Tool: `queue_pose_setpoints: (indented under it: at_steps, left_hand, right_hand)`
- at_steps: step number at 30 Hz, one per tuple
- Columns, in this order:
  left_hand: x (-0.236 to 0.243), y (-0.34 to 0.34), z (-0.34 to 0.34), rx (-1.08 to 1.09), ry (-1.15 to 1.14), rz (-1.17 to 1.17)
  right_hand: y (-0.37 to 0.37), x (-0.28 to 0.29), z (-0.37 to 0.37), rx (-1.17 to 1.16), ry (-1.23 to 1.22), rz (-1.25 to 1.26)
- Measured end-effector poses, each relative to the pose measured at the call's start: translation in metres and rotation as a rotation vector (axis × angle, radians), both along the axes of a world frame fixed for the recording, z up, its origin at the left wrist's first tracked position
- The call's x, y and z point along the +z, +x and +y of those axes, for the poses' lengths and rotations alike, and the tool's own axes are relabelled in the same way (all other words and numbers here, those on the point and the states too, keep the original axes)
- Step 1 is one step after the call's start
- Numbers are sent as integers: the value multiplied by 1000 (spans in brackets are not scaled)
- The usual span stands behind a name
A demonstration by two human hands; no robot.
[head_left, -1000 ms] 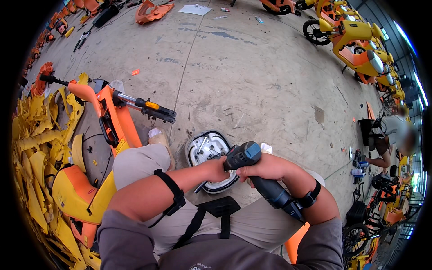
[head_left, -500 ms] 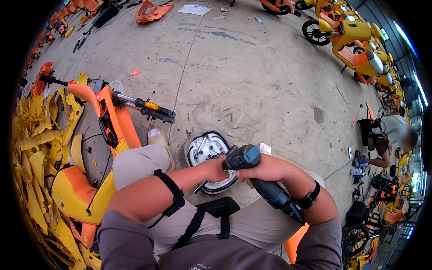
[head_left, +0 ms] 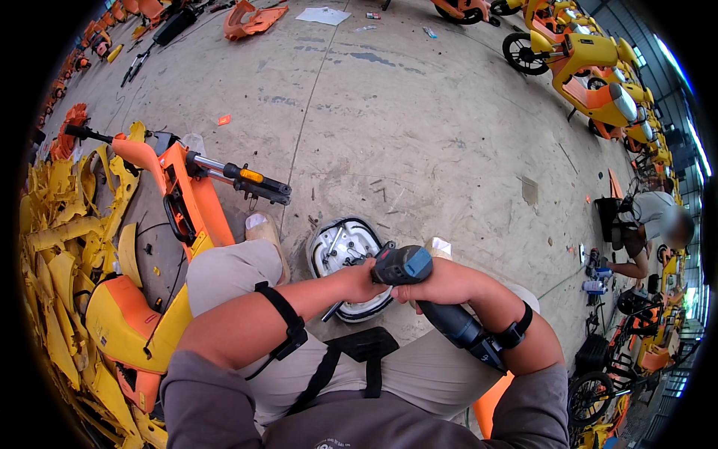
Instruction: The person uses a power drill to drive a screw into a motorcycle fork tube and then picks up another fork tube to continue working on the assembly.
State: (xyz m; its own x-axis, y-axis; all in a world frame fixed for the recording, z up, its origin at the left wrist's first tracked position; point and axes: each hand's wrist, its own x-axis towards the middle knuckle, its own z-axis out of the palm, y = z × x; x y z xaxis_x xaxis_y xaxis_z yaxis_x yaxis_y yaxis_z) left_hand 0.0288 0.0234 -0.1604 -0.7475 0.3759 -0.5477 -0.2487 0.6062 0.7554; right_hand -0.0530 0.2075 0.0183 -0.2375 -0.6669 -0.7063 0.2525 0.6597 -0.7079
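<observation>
Power tool (head_left: 453, 322) fills the right hand (head_left: 434, 281), left hand (head_left: 356, 282) at its front.

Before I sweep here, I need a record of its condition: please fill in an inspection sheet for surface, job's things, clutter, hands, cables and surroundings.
Surface: grey concrete floor, scuffed and stained.
Job's things: dark cordless power tool with blue trim, in hand; white rounded shell with black rim, on the floor, dark pieces inside.
Clutter: yellow plastic panels heaped at left; white paper sheet ahead.
Hands: right hand grips the tool; left hand at its nose, grip partly hidden.
Cables: thin black cord by the orange-and-yellow scooter.
Surroundings: yellow-and-orange scooters at upper right; person in light top at right.
</observation>
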Motion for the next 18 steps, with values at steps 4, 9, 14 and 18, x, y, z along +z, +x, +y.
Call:
queue_pose_setpoints:
  at_steps: [4, 9, 14, 18]
  left_hand:
    - [15, -2, -1, -12, -13, 11]
    - [22, -3, -1, -17, -30, -13]
    - [13, -4, 0, -7, 2, 37]
    - [4, -6, -2, -45, -10, 29]
  right_hand:
    - [1, 1, 1, 13, 7, 22]
    - [0, 9, -3, 61, 18, 65]
    - [3, -13, 5, 67, -70, 209]
    - [10, -11, 6, 78, -113, 349]
